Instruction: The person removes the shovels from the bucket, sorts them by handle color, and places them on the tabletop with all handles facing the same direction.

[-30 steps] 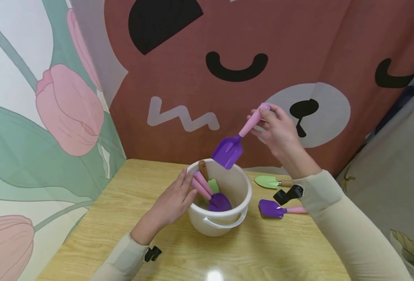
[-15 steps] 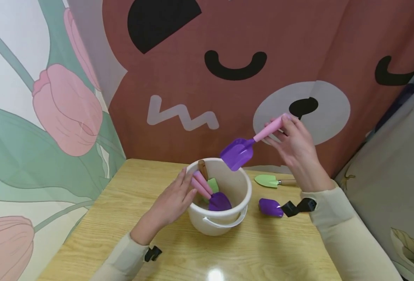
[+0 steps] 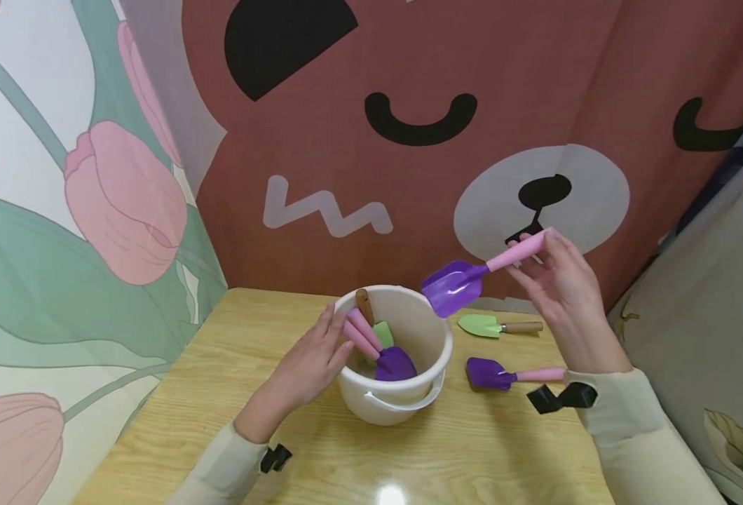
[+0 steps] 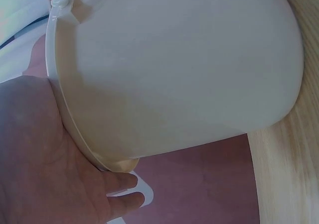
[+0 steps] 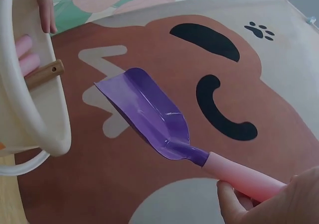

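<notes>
Right hand [image 3: 567,298] pinching a purple shovel [image 3: 455,287] by its pink handle, left hand [image 3: 305,365] straight-fingered on a bucket's [image 3: 359,403] rim.
The shovel is raised left of the right hand, its blade slanting toward the bucket (which holds pink handles [image 3: 362,339], a purple blade [image 3: 397,363], something green [image 3: 384,332] and a wooden handle [image 3: 364,305]); a green trowel [image 3: 480,325] lies near the table's [image 3: 321,463] back edge.
</notes>
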The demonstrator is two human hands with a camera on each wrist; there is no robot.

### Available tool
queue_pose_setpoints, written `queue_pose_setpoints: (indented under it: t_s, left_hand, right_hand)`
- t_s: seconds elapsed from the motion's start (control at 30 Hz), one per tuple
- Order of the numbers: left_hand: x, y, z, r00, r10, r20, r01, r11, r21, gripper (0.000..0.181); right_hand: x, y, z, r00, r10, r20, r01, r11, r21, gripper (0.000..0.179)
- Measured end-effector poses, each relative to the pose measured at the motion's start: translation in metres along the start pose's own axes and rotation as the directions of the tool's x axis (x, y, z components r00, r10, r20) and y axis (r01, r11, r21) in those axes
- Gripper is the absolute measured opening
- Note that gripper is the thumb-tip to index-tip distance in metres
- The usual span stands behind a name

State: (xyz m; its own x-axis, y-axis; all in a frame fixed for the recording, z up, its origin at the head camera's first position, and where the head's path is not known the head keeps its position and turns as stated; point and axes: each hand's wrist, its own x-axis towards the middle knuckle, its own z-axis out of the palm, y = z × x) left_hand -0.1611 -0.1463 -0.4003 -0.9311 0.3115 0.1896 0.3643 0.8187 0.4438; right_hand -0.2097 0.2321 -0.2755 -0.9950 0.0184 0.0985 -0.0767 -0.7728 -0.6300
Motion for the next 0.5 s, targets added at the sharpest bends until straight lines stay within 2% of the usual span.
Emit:
queue_pose_setpoints:
  t_s: [0.3, 0.5]
  left_hand:
    - [0.001, -0.001, -0.001, 1.0, 0.029, 0.001, -0.029, 1.0, 0.002, 0.068]
    - [0.001, -0.001, -0.001, 1.0, 0.028, 0.004, -0.028, 1.0, -0.003, 0.068]
  right_hand:
    - [-0.01, -0.008, -0.03, 0.997, 0.005, -0.079, -0.003, 1.0, 0.022, 0.026]
    - [-0.014, -0.01, -0.047, 0.995, 0.024, -0.101, -0.014, 0.994, 0.104, 0.023]
